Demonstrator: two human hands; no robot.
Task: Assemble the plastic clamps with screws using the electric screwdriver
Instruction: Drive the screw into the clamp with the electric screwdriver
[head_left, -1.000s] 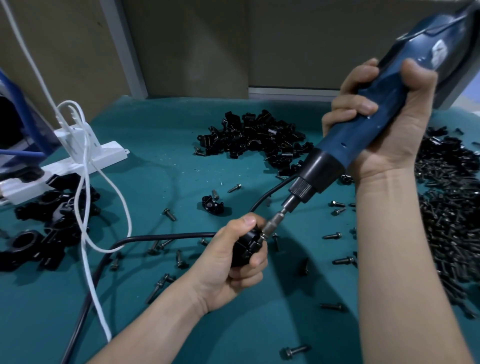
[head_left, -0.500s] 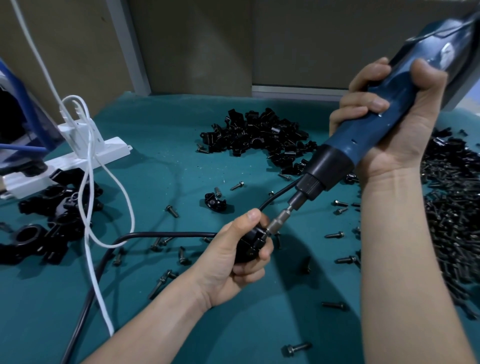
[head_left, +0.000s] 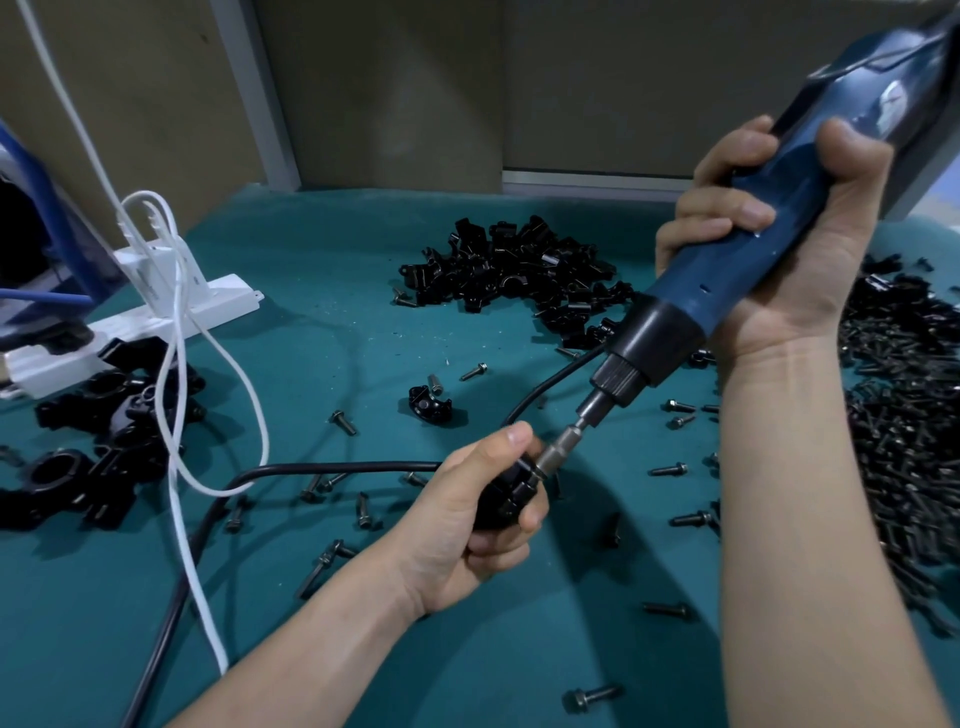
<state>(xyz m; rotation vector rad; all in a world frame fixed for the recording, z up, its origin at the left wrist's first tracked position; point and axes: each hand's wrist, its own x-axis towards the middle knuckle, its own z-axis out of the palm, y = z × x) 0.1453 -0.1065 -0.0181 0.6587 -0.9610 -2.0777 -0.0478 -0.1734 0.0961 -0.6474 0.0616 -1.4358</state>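
- While the left hand (head_left: 457, 535) holds a black plastic clamp (head_left: 506, 496) just above the teal tabletop (head_left: 332, 338), its fingers (head_left: 531, 512) and thumb curled round it, the right hand (head_left: 789, 260) grips the blue electric screwdriver (head_left: 748, 275), fingers clenched about the barrel.
- The screwdriver slants down toward the left, and its metal bit (head_left: 563, 441) meets the top of the held clamp, just beside the thumb tip.
- A pile of black clamp halves (head_left: 519, 270) lies at the far middle of the tabletop; a single half (head_left: 428, 409) sits apart, nearer the hands.
- A heap of dark screws (head_left: 904, 415) covers the right side, and loose screws (head_left: 595, 696) are scattered around both arms.
- Assembled clamps (head_left: 88, 452) lie at the left, near a white power strip (head_left: 208, 312), with a white cable (head_left: 182, 415) looping over them.
- A black cord (head_left: 332, 466) runs across the tabletop and passes behind the left hand.
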